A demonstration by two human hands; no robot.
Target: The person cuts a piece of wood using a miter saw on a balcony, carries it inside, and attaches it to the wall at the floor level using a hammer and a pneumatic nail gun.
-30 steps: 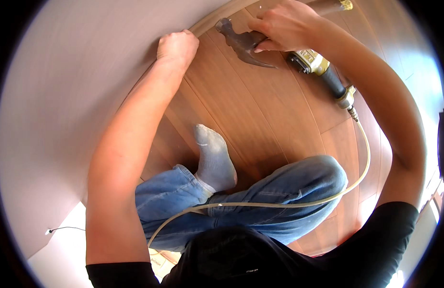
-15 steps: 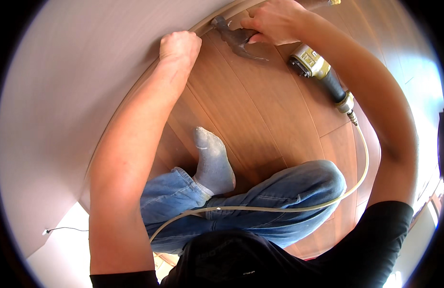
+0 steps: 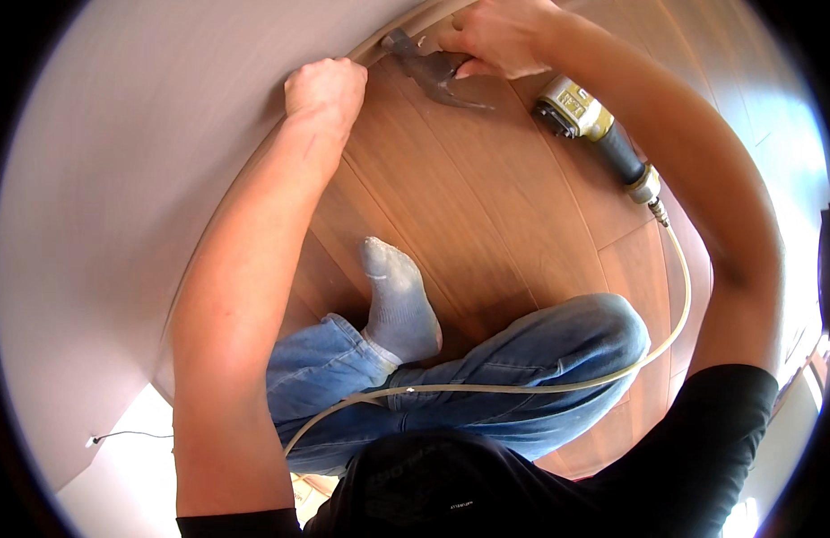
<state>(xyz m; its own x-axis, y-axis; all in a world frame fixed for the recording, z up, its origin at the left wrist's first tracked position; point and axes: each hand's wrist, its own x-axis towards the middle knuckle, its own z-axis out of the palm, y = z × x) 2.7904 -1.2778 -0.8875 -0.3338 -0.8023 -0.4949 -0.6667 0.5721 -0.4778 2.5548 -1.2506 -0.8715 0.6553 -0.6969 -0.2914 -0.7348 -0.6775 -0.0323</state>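
The person sits cross-legged on a wooden floor (image 3: 486,224) against a pale wall (image 3: 146,179), working on the thin trim strip (image 3: 406,25) that runs along the foot of that wall. The step in hand looks like fastening the strip: the left hand (image 3: 325,90) is balled into a fist, its fingers curled together, and presses on the trim strip from the floor side, while the right hand (image 3: 500,36) has its fingers clamped on the body of a pneumatic nailer (image 3: 513,76) just beside the strip. The nailer's dark nose (image 3: 406,43) touches or nearly touches the trim strip a little further along from the left hand; whether it sits square on the strip cannot be told at this edge of the view. The tool's long axis lies low over the floor and slants away from the trim strip: nose toward the wall, its brass and black rear end (image 3: 603,134) pointing back toward the person's right side. From that rear end a pale air hose (image 3: 675,296) curves away from the strip and crosses the jeans-clad knee (image 3: 603,341); a grey-socked foot (image 3: 397,300) rests on the floor well clear of the strip. The next move seems to call for the nose held firmly against the strip, with the left hand keeping the strip tight to the wall and clear of the nose.
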